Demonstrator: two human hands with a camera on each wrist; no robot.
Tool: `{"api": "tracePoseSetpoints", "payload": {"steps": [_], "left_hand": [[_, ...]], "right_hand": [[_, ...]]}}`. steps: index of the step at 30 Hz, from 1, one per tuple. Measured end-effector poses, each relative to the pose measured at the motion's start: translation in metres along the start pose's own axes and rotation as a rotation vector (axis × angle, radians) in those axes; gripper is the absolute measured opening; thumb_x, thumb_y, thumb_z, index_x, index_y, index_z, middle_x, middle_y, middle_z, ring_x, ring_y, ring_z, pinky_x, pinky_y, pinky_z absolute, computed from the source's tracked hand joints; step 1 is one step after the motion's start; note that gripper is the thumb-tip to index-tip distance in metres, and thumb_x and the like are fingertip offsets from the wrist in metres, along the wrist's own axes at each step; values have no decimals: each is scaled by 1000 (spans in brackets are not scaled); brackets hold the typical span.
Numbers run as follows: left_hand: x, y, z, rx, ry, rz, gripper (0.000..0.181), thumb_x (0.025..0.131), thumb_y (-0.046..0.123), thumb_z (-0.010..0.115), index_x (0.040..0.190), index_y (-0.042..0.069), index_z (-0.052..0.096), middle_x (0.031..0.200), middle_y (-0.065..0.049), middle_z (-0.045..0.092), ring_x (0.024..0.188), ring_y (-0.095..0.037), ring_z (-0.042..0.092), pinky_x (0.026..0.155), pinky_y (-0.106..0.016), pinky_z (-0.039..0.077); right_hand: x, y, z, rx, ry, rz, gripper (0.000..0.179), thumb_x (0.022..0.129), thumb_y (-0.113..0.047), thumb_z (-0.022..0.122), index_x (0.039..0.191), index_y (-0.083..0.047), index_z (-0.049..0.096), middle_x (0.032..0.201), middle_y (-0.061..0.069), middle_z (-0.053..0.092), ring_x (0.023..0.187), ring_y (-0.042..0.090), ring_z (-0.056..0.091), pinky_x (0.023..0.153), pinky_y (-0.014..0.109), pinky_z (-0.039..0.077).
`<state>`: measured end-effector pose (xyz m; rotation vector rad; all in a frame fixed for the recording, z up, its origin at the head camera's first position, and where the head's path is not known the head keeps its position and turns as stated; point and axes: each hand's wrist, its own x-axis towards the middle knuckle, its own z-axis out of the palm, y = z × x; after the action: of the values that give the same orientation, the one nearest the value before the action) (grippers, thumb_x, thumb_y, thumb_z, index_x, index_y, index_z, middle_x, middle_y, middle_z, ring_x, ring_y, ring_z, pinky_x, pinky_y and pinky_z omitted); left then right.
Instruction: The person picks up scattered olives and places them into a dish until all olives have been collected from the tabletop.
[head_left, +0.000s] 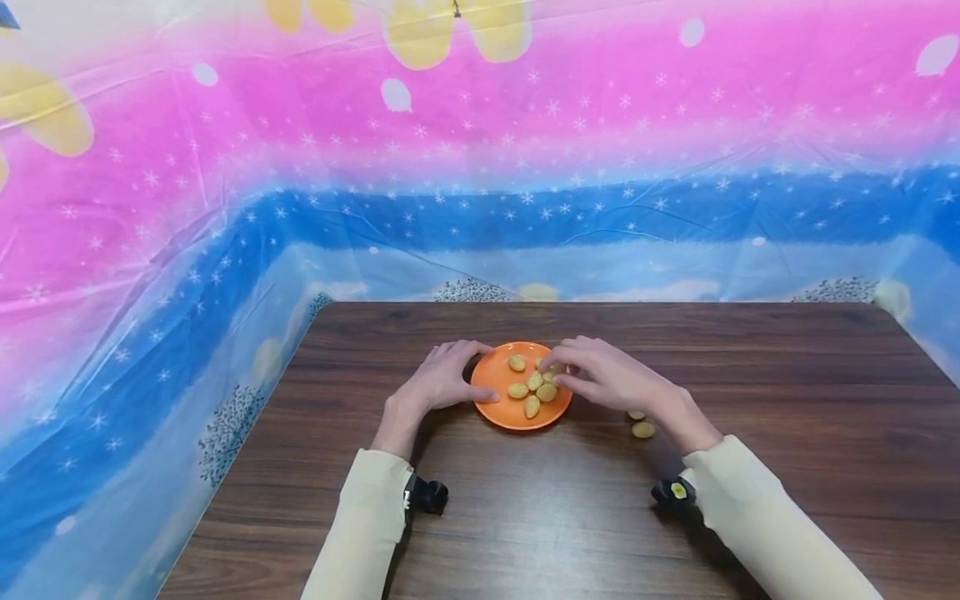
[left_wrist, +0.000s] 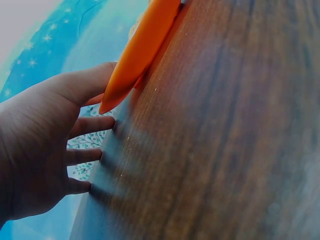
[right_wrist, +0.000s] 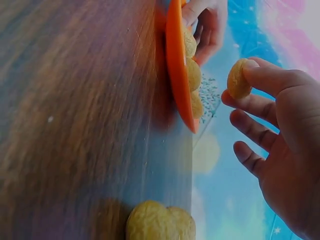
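An orange plate (head_left: 495, 412) stands on the table with several small yellow-brown potatoes (head_left: 532, 406) on it. My left hand (head_left: 444, 375) holds the plate's left side, its thumb over the rim; in the left wrist view three fingers (left_wrist: 85, 156) spread down beside it. Above the plate's right side is my right hand (head_left: 607, 375). In the right wrist view its thumb and forefinger pinch one small potato (right_wrist: 239, 79), while the other fingers are loosely bent and apart from it.
Two more potatoes (head_left: 642, 430) lie on the dark wooden table (head_left: 525, 517), near the right forearm. Behind the table hangs a pink and blue patterned cloth (head_left: 480, 208). A black wrist device (head_left: 431, 496) is on each sleeve.
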<state>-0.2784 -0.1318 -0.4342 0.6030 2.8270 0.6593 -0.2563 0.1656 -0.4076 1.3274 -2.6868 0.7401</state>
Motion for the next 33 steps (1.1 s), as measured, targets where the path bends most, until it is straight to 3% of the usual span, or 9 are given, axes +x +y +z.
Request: {"api": "tracePoseSetpoints", "payload": {"steps": [9, 15, 24, 33], "left_hand": [[0, 0, 1, -1, 1, 1, 76, 79, 57, 76, 144, 27, 50, 151, -1, 46, 146, -31, 33, 125, -55, 11], [-1, 0, 0, 0, -2, 1, 76, 79, 57, 77, 144, 27, 50, 151, -1, 47, 145, -31, 33, 125, -54, 11], [1, -2, 1, -5, 8, 10, 75, 79, 58, 76, 142, 26, 51, 149, -1, 48, 144, -31, 34, 125, -55, 11], [1, -1, 0, -2, 4, 11, 76, 79, 59, 76, 143, 27, 51, 149, 0, 48, 144, -31, 35, 124, -56, 11]], "right_hand": [[17, -2, 5, -1, 16, 73, 24, 97, -27, 65, 120, -20, 68, 110, -10, 66, 94, 16, 55, 83, 35, 44], [28, -3, 10, -15, 5, 115, 20, 95, -31, 68, 114, -24, 70, 111, -10, 68, 101, 15, 54, 91, 38, 45], [45, 0, 18, -46, 25, 99, 16, 92, -28, 72, 107, -24, 71, 106, -9, 69, 94, 15, 52, 87, 37, 43], [58, -2, 24, -59, 3, 135, 17, 91, -31, 73, 106, -24, 72, 106, -8, 69, 92, 16, 52, 88, 39, 43]]}}
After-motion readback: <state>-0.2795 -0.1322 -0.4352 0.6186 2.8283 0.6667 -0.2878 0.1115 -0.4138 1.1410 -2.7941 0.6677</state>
